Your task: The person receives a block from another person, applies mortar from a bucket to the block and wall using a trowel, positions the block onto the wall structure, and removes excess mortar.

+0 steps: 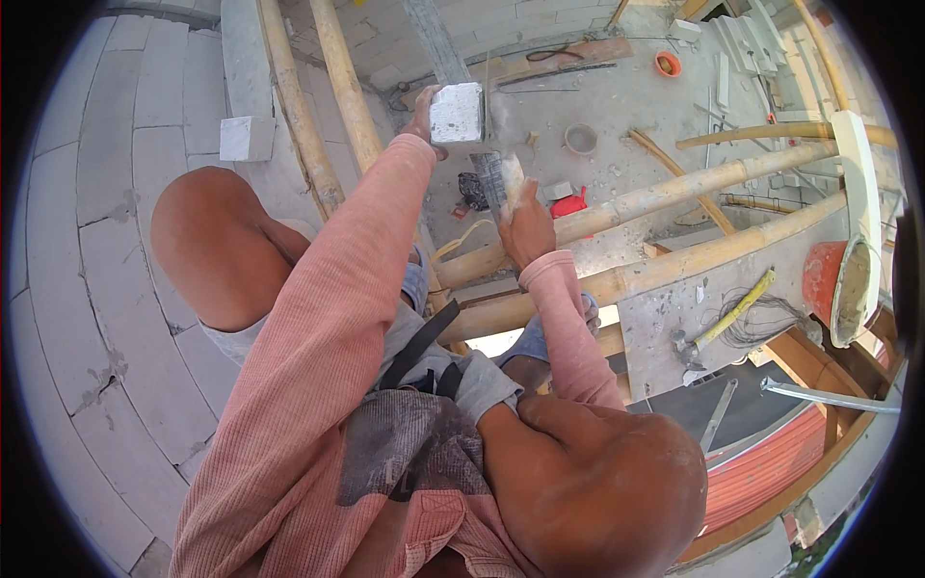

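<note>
A small pale grey block (457,113) is held up in front of the person, above the bamboo scaffold poles (636,204), with the left hand (424,114) wrapped round its left side, fingers clamped on it, and the arm in its pink sleeve stretched almost straight out. Just below and to the right, the right hand (525,226) is closed round the handle of a flat-bladed tool (499,178) that points up toward the block, the elbow bent and drawn in. Further out, a hammer with a yellow handle (718,326) lies on a grey board (674,318), beside an orange bucket (833,284).
</note>
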A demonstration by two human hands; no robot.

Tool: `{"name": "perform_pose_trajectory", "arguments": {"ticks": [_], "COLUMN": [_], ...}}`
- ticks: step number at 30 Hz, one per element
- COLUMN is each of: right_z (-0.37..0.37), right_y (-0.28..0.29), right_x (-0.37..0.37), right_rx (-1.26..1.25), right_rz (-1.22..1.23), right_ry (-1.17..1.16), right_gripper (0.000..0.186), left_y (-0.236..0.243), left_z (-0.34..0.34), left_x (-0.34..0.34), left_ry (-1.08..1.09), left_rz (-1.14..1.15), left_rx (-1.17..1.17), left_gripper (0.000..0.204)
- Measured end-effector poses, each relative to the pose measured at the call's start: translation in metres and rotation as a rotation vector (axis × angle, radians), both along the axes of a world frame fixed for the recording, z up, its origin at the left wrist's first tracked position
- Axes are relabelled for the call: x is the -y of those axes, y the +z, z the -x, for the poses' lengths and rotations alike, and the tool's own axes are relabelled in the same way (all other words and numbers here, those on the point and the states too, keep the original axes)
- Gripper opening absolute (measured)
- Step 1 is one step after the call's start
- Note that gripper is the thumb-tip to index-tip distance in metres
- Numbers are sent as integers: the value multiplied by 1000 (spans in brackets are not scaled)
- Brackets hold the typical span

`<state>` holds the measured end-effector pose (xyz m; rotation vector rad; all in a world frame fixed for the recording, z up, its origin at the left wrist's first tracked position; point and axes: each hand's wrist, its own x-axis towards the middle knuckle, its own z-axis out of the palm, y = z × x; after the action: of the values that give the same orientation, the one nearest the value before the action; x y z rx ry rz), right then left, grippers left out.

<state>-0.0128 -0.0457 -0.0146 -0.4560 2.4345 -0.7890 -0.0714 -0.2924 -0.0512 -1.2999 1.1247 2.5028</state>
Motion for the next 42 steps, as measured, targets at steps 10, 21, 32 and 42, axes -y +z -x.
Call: {"name": "perform_pose_trajectory", "arguments": {"ticks": [10,21,32,42], "right_z": [69,-1,2,3], "right_y": [110,23,13,61], "right_x": [-5,-18,-13,-3], "right_rx": [-275,31,170,-441], "right_rz": [546,349,145,627], "right_ry": [-318,-263,-153,-590], "right_gripper": [50,46,52,52], "left_y": [-11,-25,-17,-13], "left_z": [-3,-12,3,-7], "left_x": [17,7,4,11], "left_ry": [-26,98,15,32], "left_rz": [28,21,63,299], "left_rx": [51,22,33,86], "left_gripper": [60,53,54,54]}}
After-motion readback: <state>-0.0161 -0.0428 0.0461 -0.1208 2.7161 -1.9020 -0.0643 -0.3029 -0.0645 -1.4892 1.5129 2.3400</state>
